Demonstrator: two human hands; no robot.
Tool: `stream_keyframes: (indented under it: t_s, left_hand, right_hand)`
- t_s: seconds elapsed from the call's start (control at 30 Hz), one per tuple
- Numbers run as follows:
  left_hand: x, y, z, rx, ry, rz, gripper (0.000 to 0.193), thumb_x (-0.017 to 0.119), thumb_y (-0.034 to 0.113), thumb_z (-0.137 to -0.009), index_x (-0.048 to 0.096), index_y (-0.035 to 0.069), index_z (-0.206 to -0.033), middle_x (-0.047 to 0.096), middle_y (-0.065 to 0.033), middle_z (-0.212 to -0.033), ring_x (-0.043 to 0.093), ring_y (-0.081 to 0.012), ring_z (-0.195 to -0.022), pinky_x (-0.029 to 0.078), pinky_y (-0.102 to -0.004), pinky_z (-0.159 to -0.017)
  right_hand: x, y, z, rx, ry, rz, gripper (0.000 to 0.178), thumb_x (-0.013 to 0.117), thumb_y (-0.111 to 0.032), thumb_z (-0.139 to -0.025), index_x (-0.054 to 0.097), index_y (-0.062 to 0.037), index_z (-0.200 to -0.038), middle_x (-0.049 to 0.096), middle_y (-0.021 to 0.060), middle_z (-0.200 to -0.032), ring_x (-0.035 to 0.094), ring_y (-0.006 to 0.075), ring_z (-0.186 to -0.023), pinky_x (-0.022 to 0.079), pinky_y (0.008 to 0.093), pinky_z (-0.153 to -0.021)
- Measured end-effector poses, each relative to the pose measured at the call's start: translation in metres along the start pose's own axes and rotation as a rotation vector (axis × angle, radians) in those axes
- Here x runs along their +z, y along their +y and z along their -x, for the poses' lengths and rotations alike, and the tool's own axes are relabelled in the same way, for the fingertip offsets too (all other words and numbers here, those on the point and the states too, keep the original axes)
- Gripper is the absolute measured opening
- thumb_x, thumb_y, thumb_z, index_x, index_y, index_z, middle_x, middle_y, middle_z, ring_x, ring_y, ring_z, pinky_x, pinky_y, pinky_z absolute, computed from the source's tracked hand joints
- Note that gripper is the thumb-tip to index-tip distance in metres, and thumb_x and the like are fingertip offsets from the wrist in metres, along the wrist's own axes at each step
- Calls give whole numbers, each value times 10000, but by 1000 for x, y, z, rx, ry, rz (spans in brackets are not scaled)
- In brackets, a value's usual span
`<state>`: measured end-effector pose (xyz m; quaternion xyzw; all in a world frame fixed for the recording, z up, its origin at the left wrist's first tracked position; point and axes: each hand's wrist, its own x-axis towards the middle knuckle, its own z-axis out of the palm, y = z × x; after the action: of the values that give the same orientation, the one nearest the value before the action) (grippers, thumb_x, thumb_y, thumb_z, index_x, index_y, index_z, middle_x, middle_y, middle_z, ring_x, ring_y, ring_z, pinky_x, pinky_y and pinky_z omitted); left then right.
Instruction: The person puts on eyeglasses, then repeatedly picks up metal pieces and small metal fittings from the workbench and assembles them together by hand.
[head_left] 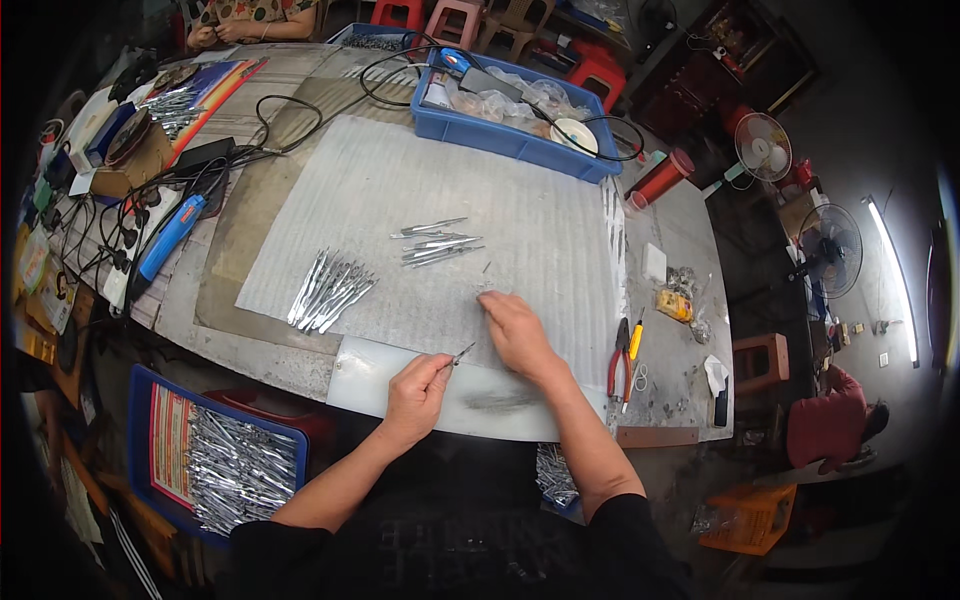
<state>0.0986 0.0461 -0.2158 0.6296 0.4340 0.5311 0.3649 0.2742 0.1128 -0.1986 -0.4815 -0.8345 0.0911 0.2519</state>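
Observation:
My left hand [417, 396] is closed on a slender metal piece [463, 354], whose dark pointed end sticks out past the fingertips. To its right, my right hand [517, 333] rests over the white foam sheet [540, 225] with thumb and fingers pinched together. What they hold, if anything, is too small to make out. A tiny dark sliver [487, 267] shows just beyond those fingertips. Farther off lies a loose group of slender silver metal pieces [438, 245]. A denser fan of similar pieces [330, 292] lies to the left.
A blue bin [510, 146] holding plastic bags stands at the back. Red-handled pliers [620, 358], a yellow screwdriver [637, 338] and scissors [642, 378] lie right. A blue-handled tool [172, 238] and cables are left. A blue crate [140, 470] of metal pieces stands below the table.

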Motion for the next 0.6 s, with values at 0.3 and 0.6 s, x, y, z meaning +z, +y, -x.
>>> stream_keyframes:
  t_s: [0.3, 0.6]
  left_hand:
    - [1, 3, -2, -14, -10, 13, 101, 527, 12, -788, 560, -34, -871, 541, -103, -709, 513, -171, -595, 404, -254, -538]
    - [-1, 3, -1, -16, -21, -5, 98, 527, 25, -794, 546, -29, -874, 536, -118, -710, 531, -220, -610, 410, -274, -547]
  right_hand:
    - [-9, 15, -1, 198, 167, -218, 164, 514, -49, -749, 574, 5, -891, 587, 149, -891, 555, 299, -835, 442, 337, -741]
    - [3, 24, -1, 140, 143, -37, 86, 562, -74, -709, 591, -21, -770, 558, 121, -716, 528, 291, -688, 418, 380, -622]
